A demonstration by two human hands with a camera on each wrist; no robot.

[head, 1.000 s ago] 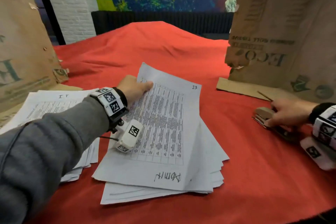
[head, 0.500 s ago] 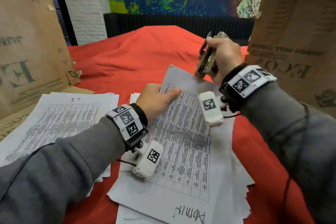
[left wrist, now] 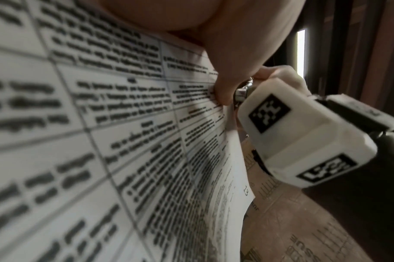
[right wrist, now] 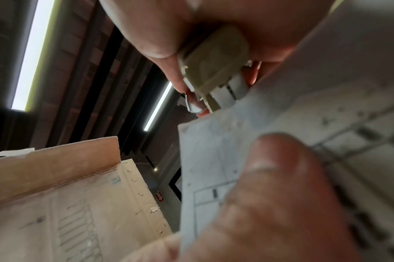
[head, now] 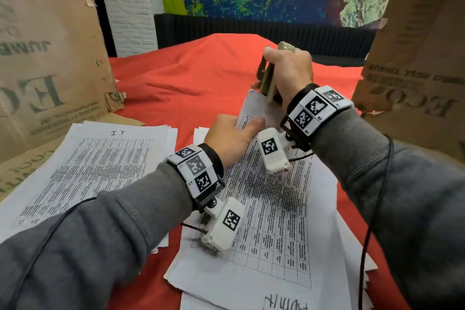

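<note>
Presently on view, largest first.

- Red cloth (head: pixel 196 78): covers the table.
- Cardboard boxes: one at 9 o'clock (head: pixel 50 58), one at 3 o'clock (head: pixel 415 58), both upright.
- Side stack (head: pixel 95 166): printed forms lying flat at 8 o'clock.
- Main stack (head: pixel 206 303): at 6 o'clock. Its top set (head: pixel 274 209) is raised at the far corner.
- Left hand (head: pixel 229 138): thumb on the printed face, fingers curled behind, pinching that corner.
- Right hand (head: pixel 289 70): at 1 o'clock, fingers wrapped round the stapler.
- Stapler (head: pixel 268 83): held nose-down, mouth at the corner's edge.

Step in hand, as judged: stapling the top set. The next move calls for seating the corner fully in the mouth with the sheets squared, then one firm squeeze.
</note>
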